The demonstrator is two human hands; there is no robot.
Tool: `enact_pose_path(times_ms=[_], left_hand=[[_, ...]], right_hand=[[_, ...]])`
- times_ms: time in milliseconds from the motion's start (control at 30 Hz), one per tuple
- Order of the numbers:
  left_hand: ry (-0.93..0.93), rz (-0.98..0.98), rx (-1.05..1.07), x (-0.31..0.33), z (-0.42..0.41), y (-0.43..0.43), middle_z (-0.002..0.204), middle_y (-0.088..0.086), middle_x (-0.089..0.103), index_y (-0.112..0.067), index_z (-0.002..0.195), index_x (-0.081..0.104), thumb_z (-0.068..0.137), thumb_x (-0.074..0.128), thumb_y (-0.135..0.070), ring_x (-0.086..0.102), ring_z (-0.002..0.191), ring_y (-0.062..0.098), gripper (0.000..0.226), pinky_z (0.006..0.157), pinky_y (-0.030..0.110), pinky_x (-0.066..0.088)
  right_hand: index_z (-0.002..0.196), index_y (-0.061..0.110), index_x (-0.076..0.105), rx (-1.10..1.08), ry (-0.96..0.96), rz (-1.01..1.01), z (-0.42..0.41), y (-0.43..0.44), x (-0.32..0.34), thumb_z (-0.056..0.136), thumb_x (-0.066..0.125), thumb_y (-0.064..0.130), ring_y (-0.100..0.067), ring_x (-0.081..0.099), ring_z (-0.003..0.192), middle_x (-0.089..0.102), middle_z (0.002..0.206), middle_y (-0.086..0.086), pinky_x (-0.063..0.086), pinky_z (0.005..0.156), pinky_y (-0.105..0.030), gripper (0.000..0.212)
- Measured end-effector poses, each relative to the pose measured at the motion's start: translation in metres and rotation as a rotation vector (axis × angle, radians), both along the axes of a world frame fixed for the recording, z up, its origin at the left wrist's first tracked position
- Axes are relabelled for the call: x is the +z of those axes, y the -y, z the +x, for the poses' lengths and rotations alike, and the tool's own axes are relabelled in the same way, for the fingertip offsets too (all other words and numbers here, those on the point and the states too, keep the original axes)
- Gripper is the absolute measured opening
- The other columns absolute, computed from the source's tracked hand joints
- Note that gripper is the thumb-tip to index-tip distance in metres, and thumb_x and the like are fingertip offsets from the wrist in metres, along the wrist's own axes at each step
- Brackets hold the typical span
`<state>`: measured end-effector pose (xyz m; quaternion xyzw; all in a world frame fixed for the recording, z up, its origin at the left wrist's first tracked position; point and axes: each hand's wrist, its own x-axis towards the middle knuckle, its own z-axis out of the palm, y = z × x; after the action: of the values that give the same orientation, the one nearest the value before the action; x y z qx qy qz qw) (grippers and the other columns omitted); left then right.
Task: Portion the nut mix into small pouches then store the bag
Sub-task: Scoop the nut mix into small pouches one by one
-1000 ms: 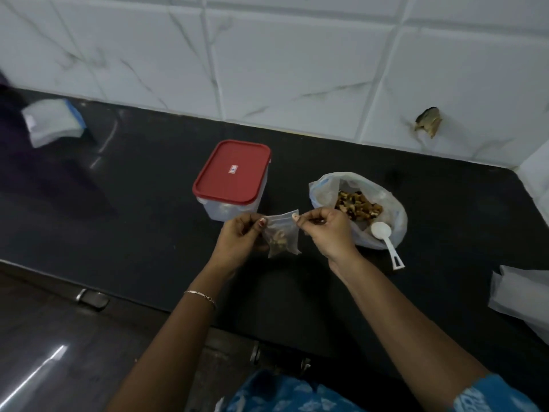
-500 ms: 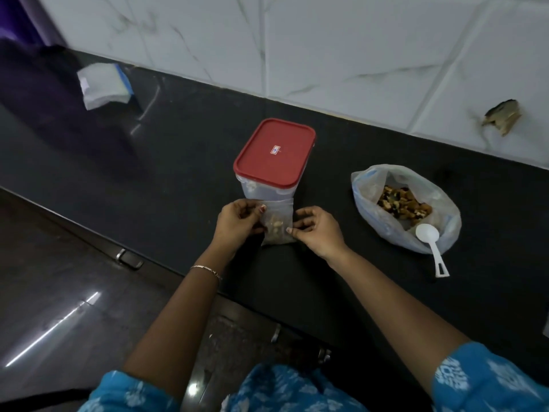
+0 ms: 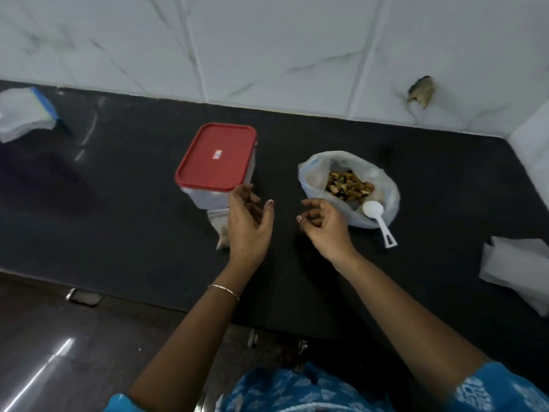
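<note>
A small clear pouch (image 3: pixel 220 230) with nuts lies on the black counter (image 3: pixel 133 233), leaning against the front of a red-lidded plastic container (image 3: pixel 216 157); my left hand partly hides it. My left hand (image 3: pixel 249 221) hovers just right of the pouch with relaxed fingers, holding nothing. My right hand (image 3: pixel 323 224) hangs loosely curled and empty left of the open white plastic bag (image 3: pixel 315 173) of nut mix (image 3: pixel 347 185). A white plastic spoon (image 3: pixel 378 217) rests on the bag's front edge.
A stack of folded pouches or cloth with a blue edge (image 3: pixel 25 114) lies at the far left. White paper or plastic sheets (image 3: pixel 517 269) lie at the right edge. A tiled wall (image 3: pixel 267 49) backs the counter. Drawer handles (image 3: pixel 84 297) sit below the counter edge.
Both hands have let go of the filled pouch, which now lies in front of the container. The hands have moved apart, the right one toward the nut bag.
</note>
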<state>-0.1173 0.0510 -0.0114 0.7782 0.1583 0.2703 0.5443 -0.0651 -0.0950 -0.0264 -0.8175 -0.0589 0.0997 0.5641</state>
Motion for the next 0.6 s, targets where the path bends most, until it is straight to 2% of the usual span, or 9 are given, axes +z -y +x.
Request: enact_pose_path(times_ms=[133, 233, 333, 433, 500, 600], left_hand=[[-0.08, 0.026, -0.288, -0.001, 0.024, 0.044, 0.102, -0.007, 0.057, -0.02, 0.115, 0.05, 0.089, 0.064, -0.013, 0.058, 0.086, -0.002, 0.03, 0.073, 0.014, 0.05], [-0.127, 0.113, -0.566, -0.006, 0.041, 0.084, 0.116, -0.002, 0.057, -0.015, 0.114, 0.056, 0.09, 0.063, -0.013, 0.061, 0.1, 0.008, 0.025, 0.082, 0.024, 0.055], [-0.154, 0.07, -0.739, -0.002, 0.05, 0.13, 0.12, 0.006, 0.057, -0.013, 0.112, 0.058, 0.09, 0.061, -0.007, 0.062, 0.097, 0.007, 0.022, 0.079, 0.014, 0.052], [-0.207, 0.004, -0.871, 0.0, 0.053, 0.164, 0.119, 0.005, 0.06, -0.012, 0.114, 0.058, 0.093, 0.058, -0.008, 0.064, 0.096, 0.004, 0.021, 0.074, 0.024, 0.056], [-0.227, -0.014, -0.955, -0.004, 0.055, 0.182, 0.12, 0.002, 0.06, -0.013, 0.114, 0.057, 0.093, 0.058, -0.007, 0.063, 0.097, 0.003, 0.022, 0.08, 0.024, 0.055], [-0.279, -0.03, -1.046, -0.014, 0.055, 0.203, 0.126, 0.001, 0.058, -0.017, 0.115, 0.057, 0.093, 0.06, -0.009, 0.061, 0.108, 0.006, 0.024, 0.094, 0.027, 0.052]], right_hand=[[0.107, 0.031, 0.059, -0.198, 0.104, -0.007, 0.0, 0.059, 0.008, 0.088, 0.066, 0.012, -0.005, 0.065, 0.09, 0.068, 0.093, 0.008, 0.053, 0.08, -0.023, 0.028], [0.108, 0.029, 0.062, -0.351, 0.171, -0.099, -0.006, 0.108, 0.013, 0.088, 0.065, 0.013, -0.004, 0.064, 0.089, 0.067, 0.095, 0.01, 0.051, 0.076, -0.02, 0.025], [0.114, 0.021, 0.062, -0.509, 0.262, -0.297, -0.016, 0.158, 0.014, 0.087, 0.065, 0.013, -0.011, 0.061, 0.098, 0.064, 0.106, 0.004, 0.051, 0.086, -0.027, 0.028], [0.121, 0.017, 0.059, -0.669, 0.291, -0.549, -0.026, 0.202, 0.01, 0.086, 0.067, 0.018, -0.023, 0.052, 0.116, 0.058, 0.122, -0.004, 0.04, 0.099, -0.035, 0.036], [0.123, 0.015, 0.057, -0.757, 0.266, -0.659, -0.034, 0.229, 0.007, 0.082, 0.069, 0.019, -0.028, 0.049, 0.12, 0.056, 0.126, -0.007, 0.037, 0.101, -0.04, 0.042], [0.132, 0.014, 0.052, -0.783, 0.177, -0.767, -0.043, 0.261, -0.001, 0.08, 0.072, 0.021, -0.028, 0.042, 0.13, 0.05, 0.138, -0.008, 0.036, 0.104, -0.045, 0.056]])
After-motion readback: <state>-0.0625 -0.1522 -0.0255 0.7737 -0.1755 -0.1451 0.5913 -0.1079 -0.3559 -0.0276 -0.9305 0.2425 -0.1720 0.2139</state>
